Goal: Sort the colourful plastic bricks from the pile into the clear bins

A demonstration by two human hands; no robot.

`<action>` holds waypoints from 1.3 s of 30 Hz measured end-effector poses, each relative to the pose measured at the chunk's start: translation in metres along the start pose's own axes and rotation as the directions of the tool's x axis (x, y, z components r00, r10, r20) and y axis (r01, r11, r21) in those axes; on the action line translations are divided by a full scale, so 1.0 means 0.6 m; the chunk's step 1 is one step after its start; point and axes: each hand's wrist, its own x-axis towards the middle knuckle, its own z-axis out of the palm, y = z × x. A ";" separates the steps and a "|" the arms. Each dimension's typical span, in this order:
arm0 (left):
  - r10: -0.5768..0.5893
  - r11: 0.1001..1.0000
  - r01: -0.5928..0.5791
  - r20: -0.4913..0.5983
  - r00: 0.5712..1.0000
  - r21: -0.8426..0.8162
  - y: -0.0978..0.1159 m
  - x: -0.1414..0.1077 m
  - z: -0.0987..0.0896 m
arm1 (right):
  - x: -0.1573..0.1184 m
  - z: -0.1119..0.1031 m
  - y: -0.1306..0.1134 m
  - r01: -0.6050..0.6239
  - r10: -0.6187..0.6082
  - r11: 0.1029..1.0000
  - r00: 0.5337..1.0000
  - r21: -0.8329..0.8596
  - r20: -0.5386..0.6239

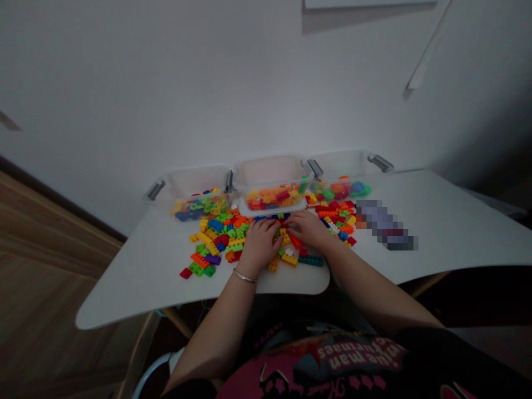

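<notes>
My left hand (261, 243) rests palm down over the pile of toy building bricks (236, 233), its thumb apart from its fingers. Just to its right, my right hand (310, 228) reaches in over the same pile with its fingers stretched to the left. Both sets of fingertips come close together near dark red and blue bricks. A red brick (295, 241) lies beside my right palm, and yellow bricks (290, 259) lie below, between the hands. I see nothing lifted in either hand; the bricks under the fingers are partly hidden.
Along the wall stand three clear bins: the left bin (199, 180) and middle bin (270, 169) hold bricks, the right bin (341, 163) rounded colourful pieces. A blurred-out object (384, 224) lies right of the pile on the white table (449, 227). The table's front edge curves inward.
</notes>
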 end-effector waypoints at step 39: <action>-0.017 1.000 0.017 0.039 0.999 -0.018 0.003 -0.001 -0.007 | 0.024 -0.055 0.004 -0.195 0.259 0.966 0.770 0.172 -0.583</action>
